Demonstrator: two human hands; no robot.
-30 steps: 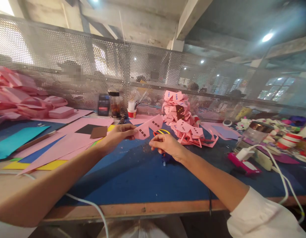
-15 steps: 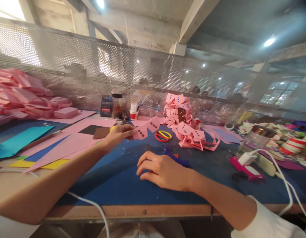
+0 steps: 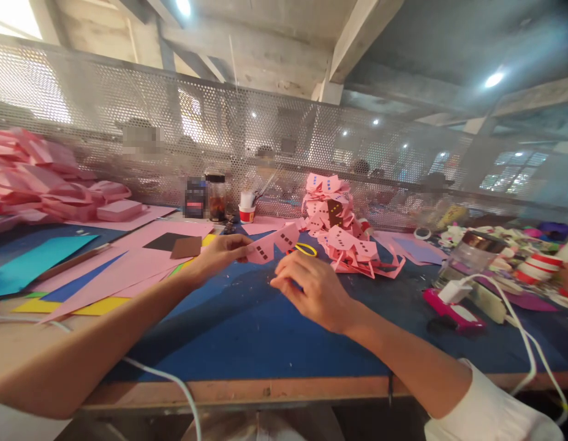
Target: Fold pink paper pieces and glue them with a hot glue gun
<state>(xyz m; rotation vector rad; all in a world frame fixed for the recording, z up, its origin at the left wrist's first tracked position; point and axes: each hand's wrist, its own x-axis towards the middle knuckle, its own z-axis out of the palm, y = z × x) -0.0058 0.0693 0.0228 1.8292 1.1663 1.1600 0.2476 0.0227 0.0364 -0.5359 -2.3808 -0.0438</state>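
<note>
Between the thumb and fingers of my left hand (image 3: 222, 252) is a cut piece of pink paper (image 3: 261, 248), held up over the blue mat. It has a notch in its upper edge and rows of small dark squares. My right hand (image 3: 314, 288) is just right of the paper and a little lower, fingertips drawn together. Whatever its fingers pinch, if anything, is hidden. Behind it, a yellow loop (image 3: 306, 249) of the scissors handles shows. Farther back and right stands a pile of similar pink paper pieces (image 3: 341, 242) with dark squares.
Coloured sheets (image 3: 141, 263) and a heap of folded pink paper (image 3: 40, 177) lie left. A jar (image 3: 217, 197) and a red-white cup (image 3: 247, 211) stand by the mesh partition (image 3: 274, 122). At right are a clear jar (image 3: 474, 257), a pink device (image 3: 453, 309) and white cables (image 3: 525, 343).
My right hand has risen from over the mat towards the pink paper, and its fingers have drawn together. It now covers part of the scissors. My left hand keeps hold of the paper.
</note>
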